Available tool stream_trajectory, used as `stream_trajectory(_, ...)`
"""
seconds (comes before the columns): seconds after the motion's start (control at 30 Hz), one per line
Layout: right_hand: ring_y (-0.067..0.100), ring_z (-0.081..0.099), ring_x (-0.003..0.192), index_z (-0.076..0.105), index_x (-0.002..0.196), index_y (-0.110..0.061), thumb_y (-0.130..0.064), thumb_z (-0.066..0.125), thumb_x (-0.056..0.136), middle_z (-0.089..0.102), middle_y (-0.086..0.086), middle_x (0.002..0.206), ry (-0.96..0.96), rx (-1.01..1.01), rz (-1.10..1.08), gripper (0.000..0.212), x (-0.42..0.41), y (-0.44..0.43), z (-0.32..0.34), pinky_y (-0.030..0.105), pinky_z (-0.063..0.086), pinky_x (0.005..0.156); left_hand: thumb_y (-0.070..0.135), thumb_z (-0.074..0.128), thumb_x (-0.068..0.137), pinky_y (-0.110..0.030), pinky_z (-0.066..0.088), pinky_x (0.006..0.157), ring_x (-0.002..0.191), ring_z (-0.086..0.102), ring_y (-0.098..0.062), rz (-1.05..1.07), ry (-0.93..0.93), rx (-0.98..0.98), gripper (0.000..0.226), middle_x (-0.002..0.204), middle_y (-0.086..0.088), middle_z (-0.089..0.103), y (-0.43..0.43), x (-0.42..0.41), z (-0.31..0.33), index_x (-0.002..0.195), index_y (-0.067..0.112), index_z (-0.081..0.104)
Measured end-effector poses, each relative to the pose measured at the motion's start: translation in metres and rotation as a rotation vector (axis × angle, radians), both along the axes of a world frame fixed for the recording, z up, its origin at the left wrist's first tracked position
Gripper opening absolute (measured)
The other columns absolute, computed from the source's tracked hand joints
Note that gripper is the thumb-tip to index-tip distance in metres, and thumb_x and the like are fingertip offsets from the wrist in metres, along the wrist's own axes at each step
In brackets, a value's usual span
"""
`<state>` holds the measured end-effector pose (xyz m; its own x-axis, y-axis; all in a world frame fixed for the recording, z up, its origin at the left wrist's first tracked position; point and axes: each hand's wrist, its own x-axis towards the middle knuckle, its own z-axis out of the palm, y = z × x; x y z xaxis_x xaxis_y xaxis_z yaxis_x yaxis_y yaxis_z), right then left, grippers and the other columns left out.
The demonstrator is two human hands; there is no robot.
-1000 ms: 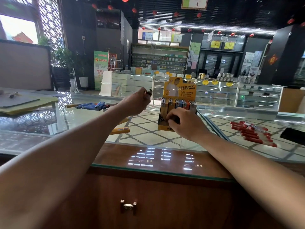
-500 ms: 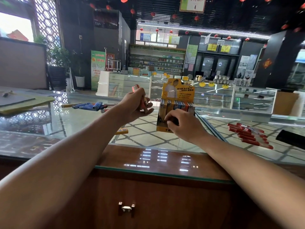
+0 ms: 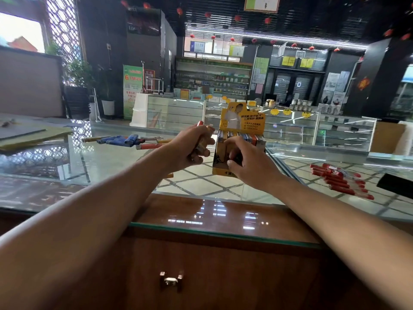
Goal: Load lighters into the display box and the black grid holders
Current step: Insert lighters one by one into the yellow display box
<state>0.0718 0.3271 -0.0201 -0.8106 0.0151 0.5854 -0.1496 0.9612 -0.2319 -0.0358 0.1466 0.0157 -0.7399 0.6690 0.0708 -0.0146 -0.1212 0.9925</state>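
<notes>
Yellow display box (image 3: 243, 121) is braced by the right hand (image 3: 250, 164), grip curled on its front, seemingly so the left hand (image 3: 186, 147) at nine o'clock, grip clutching lighters (image 3: 202, 146), can feed it.

Glossy glass counter top (image 3: 116, 162); printed cardboard display box (image 3: 243, 121); polished wood cabinet (image 3: 223, 265).
</notes>
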Motion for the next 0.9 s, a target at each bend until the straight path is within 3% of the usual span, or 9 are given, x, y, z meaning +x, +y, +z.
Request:
stream_trajectory(0.13, -0.004, 0.049, 0.069, 0.041, 0.144, -0.028, -0.026, 0.065, 0.096, 0.057, -0.009, 0.101, 0.052, -0.001, 0.043, 0.053, 0.0, -0.002, 0.001, 0.019, 0.039, 0.061, 0.032, 0.055, 0.101, -0.02, 0.03, 0.039, 0.055, 0.055, -0.014, 0.002, 0.051, -0.043, 0.023, 0.081, -0.001, 0.063, 0.0, 0.002, 0.0, 0.114, 0.014, 0.061)
stream_trajectory(0.37, -0.016, 0.053, 0.067, 0.047, 0.14, -0.025, -0.026, 0.067, 0.096, 0.062, -0.006, 0.107, 0.16, 0.017, 0.13, 0.049, 0.004, -0.009, 0.014, 0.009, 0.036, 0.051, 0.037, 0.056, 0.103, -0.024, 0.029, 0.049, 0.06, 0.049, -0.011, -0.028, 0.122, -0.045, 0.023, 0.074, 0.003, 0.066, 0.001, 0.004, -0.003, 0.113, 0.016, 0.057)
stream_trajectory(0.57, 0.009, 0.057, 0.055, 0.05, 0.138, -0.028, -0.03, 0.077, 0.088, 0.061, -0.013, 0.11, 0.148, 0.019, 0.217, 0.057, 0.001, -0.012, 0.038, 0.015, 0.038, 0.049, 0.041, 0.061, 0.101, -0.023, 0.031, 0.048, 0.055, 0.055, -0.009, -0.05, 0.146, 0.035, 0.025, 0.079, 0.0, 0.065, -0.002, 0.006, -0.003, 0.11, 0.018, 0.056)
stream_trajectory(0.7, -0.014, 0.057, 0.07, 0.049, 0.14, -0.027, -0.041, 0.086, 0.079, 0.06, -0.011, 0.115, 0.076, 0.034, 0.265, 0.073, -0.002, -0.02, 0.045, 0.006, 0.041, 0.054, 0.045, 0.063, 0.1, -0.024, 0.035, 0.048, 0.061, 0.052, -0.012, 0.05, 0.14, 0.057, 0.03, 0.07, 0.001, 0.061, 0.0, 0.003, -0.005, 0.102, 0.016, 0.057)
stream_trajectory(0.8, -0.001, 0.059, 0.06, 0.056, 0.133, -0.024, -0.042, 0.085, 0.08, 0.062, -0.009, 0.109, 0.122, -0.045, 0.262, 0.063, -0.006, -0.021, 0.037, 0.013, 0.044, 0.051, 0.05, 0.063, 0.098, -0.025, 0.036, 0.051, 0.058, 0.05, -0.011, 0.082, 0.157, 0.088, 0.035, 0.067, 0.002, 0.063, 0.001, 0.002, -0.005, 0.09, 0.016, 0.058)
stream_trajectory(0.9, -0.002, 0.062, 0.061, 0.06, 0.128, -0.018, -0.031, 0.083, 0.086, 0.068, -0.003, 0.102, 0.13, -0.142, 0.272, 0.05, -0.004, -0.023, 0.03, 0.012, 0.046, 0.054, 0.053, 0.06, 0.099, -0.025, 0.036, 0.053, 0.057, 0.05, -0.011, 0.095, 0.182, 0.095, 0.04, 0.07, 0.003, 0.067, 0.0, 0.001, -0.005, 0.082, 0.017, 0.06)
